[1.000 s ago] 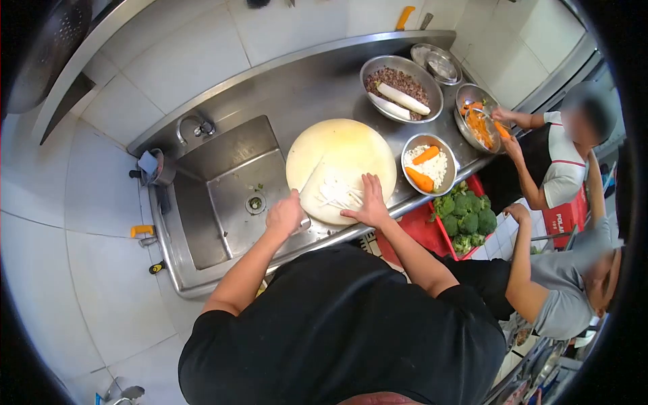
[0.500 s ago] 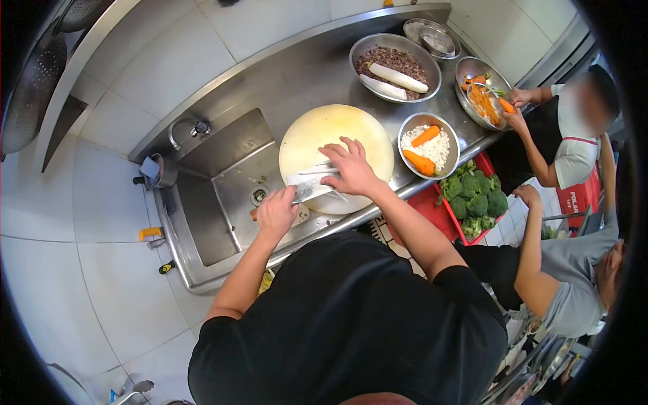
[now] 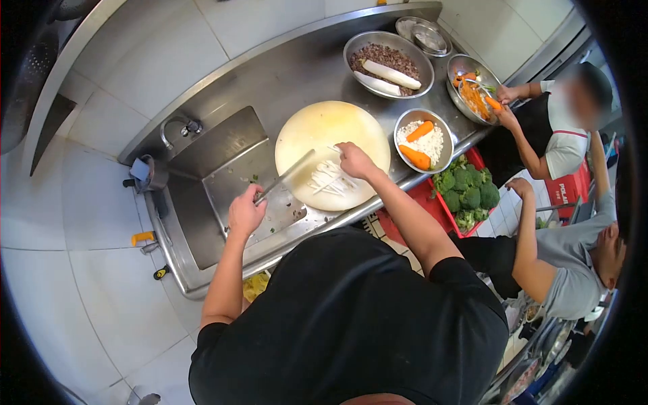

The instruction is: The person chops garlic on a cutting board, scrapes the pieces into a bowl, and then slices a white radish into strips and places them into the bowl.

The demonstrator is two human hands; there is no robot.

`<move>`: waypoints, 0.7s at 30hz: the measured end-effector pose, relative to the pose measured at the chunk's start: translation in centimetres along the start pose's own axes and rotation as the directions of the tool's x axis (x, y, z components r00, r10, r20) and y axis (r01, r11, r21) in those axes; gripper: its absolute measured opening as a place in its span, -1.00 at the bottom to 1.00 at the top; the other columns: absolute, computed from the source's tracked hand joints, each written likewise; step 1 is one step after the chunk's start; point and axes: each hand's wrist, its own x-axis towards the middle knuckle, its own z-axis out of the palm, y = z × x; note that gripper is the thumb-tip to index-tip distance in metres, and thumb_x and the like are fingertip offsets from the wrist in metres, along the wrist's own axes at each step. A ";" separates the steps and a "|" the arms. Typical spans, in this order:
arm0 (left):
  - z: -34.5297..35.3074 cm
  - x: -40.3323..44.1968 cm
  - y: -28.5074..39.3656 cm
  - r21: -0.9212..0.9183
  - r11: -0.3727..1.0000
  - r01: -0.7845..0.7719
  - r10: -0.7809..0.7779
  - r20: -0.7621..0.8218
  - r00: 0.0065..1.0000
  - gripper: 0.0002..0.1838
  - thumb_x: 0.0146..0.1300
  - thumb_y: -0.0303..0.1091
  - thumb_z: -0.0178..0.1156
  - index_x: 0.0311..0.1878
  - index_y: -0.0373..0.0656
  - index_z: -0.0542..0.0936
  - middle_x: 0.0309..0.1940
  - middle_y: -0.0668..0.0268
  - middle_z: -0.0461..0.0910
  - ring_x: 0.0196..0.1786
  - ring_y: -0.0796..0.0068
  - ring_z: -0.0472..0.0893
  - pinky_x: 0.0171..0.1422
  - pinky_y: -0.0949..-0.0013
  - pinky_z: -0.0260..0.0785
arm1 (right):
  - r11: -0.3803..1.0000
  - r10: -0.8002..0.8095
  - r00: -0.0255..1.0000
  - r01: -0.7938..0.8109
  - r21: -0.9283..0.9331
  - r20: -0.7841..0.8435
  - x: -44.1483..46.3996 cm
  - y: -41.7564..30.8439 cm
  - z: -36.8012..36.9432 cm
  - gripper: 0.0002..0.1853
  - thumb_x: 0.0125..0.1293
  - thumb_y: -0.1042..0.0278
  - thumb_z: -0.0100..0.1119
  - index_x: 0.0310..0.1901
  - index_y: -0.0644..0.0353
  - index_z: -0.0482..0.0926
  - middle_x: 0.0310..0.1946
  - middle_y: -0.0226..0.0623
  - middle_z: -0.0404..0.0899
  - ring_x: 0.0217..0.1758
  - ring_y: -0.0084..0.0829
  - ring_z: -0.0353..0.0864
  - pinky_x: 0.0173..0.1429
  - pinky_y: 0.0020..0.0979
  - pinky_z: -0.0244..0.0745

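Note:
My left hand (image 3: 248,210) is closed around the handle of a kitchen knife (image 3: 289,174). The blade slants up over the left part of a round cutting board (image 3: 307,125) and looks narrow from this angle. At the board's right side, the fingers of my right hand (image 3: 356,162) are pinched together, with a small white strip (image 3: 333,148) at their tips. Cut white vegetable strips (image 3: 329,178) lie in a loose pile between the knife and my right hand.
Left of the board is a sink (image 3: 202,233) with scraps. Bowls hold white radishes over dark bits (image 3: 391,73), and carrots on white pieces (image 3: 415,156). A red crate holds broccoli (image 3: 472,187). A co-worker (image 3: 533,128) handles a carrot; another person (image 3: 560,270) stands nearer.
The blade, held broad side up under my spread right hand, has turned and moved off the pile. My right fingers have closed, and the white strips are uncovered.

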 end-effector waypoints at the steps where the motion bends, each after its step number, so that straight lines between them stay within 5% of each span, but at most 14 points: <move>1: 0.0 0.1 -0.2 -0.052 0.996 0.076 -0.073 0.052 0.996 -0.74 0.30 -0.24 0.33 -0.01 -0.06 0.60 -0.21 0.03 0.75 -0.10 -0.10 0.73 -0.03 -0.01 0.58 | 0.993 0.037 0.999 -0.036 -0.114 0.010 -0.6 -0.3 0.5 -0.31 0.38 -0.08 0.23 0.32 0.35 0.44 0.11 0.24 0.58 0.26 0.14 0.54 0.29 0.04 0.46; 6: 3.5 -0.5 -0.9 -0.051 0.992 0.119 -0.115 0.071 0.991 -0.68 0.47 -0.19 0.16 0.15 -0.15 0.56 -0.15 -0.17 0.71 -0.01 -0.27 0.68 0.10 -0.17 0.50 | 0.869 0.091 0.994 -0.051 -0.493 0.057 -5.7 -4.8 1.7 0.37 0.12 -0.62 0.25 0.59 0.47 -0.01 0.40 0.12 0.33 0.46 0.08 0.31 0.46 0.15 0.24; 10: 3.9 -0.5 1.5 0.043 0.994 0.098 -0.104 0.174 0.979 -0.69 0.50 -0.24 0.06 0.15 -0.24 0.48 -0.20 -0.24 0.70 -0.04 -0.32 0.68 0.11 -0.24 0.48 | 0.813 0.054 0.990 -0.120 -0.569 -0.130 -6.0 -4.7 5.6 0.29 0.22 -0.61 0.13 0.58 0.49 0.03 0.34 0.08 0.37 0.42 -0.03 0.33 0.50 0.03 0.14; 13: 3.8 0.1 1.7 0.037 0.998 0.050 -0.057 0.203 0.978 -0.70 0.50 -0.27 0.03 0.15 -0.26 0.45 -0.23 -0.28 0.69 -0.08 -0.33 0.69 0.09 -0.27 0.48 | 0.844 0.146 0.977 -0.204 -0.496 -0.153 -4.2 -4.4 7.0 0.22 0.24 -0.53 0.18 0.57 0.46 0.09 0.31 0.06 0.38 0.35 -0.02 0.37 0.44 0.02 0.20; 21: 3.2 0.3 2.8 0.144 0.990 -0.007 -0.032 0.266 0.964 -0.71 0.43 -0.34 0.03 0.13 -0.24 0.45 -0.16 -0.25 0.71 -0.06 -0.28 0.71 0.09 -0.24 0.50 | 0.810 0.063 0.973 -0.179 -0.559 -0.220 -5.8 -4.8 6.5 0.08 0.34 -0.45 0.12 0.52 0.46 0.20 0.20 0.03 0.44 0.26 -0.06 0.40 0.36 -0.03 0.25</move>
